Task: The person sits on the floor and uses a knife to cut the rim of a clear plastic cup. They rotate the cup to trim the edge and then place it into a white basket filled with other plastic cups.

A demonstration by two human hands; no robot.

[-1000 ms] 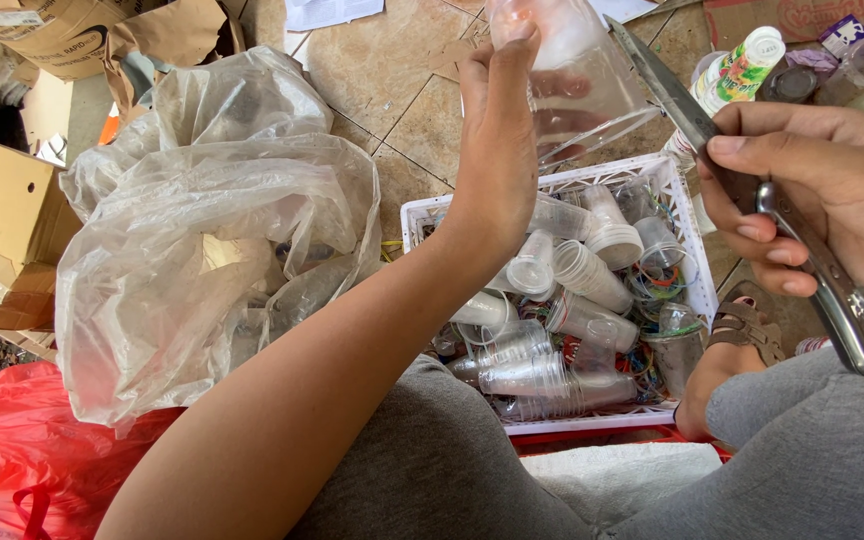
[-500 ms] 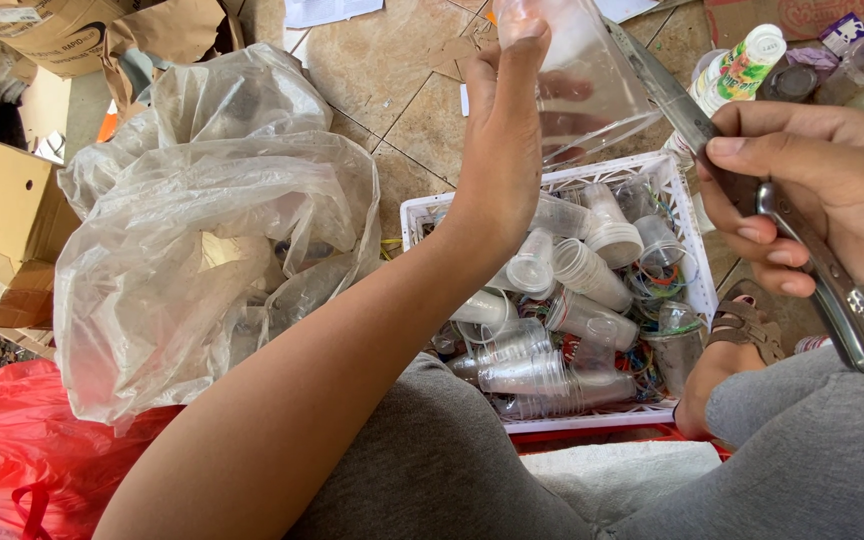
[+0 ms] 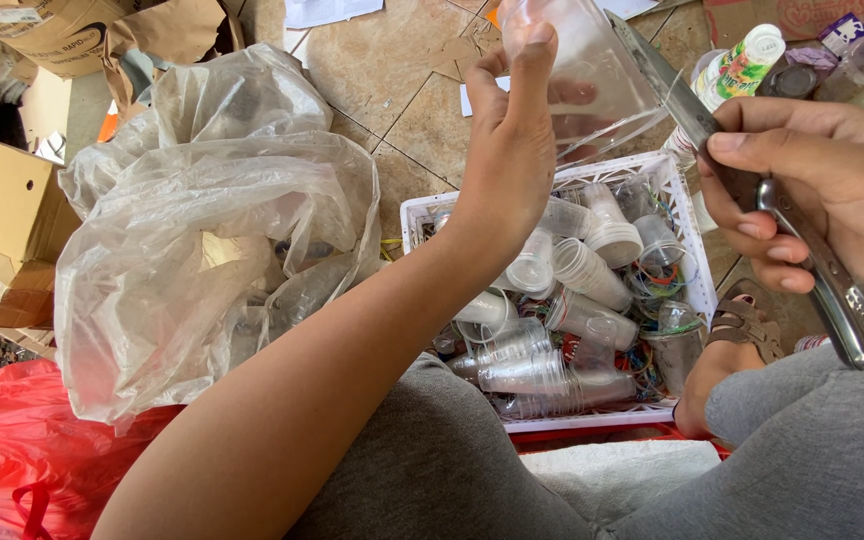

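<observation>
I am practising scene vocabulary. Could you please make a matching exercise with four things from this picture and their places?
Things:
1. clear plastic cup
2. folding knife with a metal handle
3. white plastic crate
4. red plastic bag

Places:
A. bottom left corner
B. in the left hand
C. on the floor, full of clear cups
D. in the right hand

Pairs: 1-B, 2-D, 3-C, 4-A

Perhaps a recycling yard: crate (image 3: 687, 215) of cups (image 3: 592, 275).
</observation>
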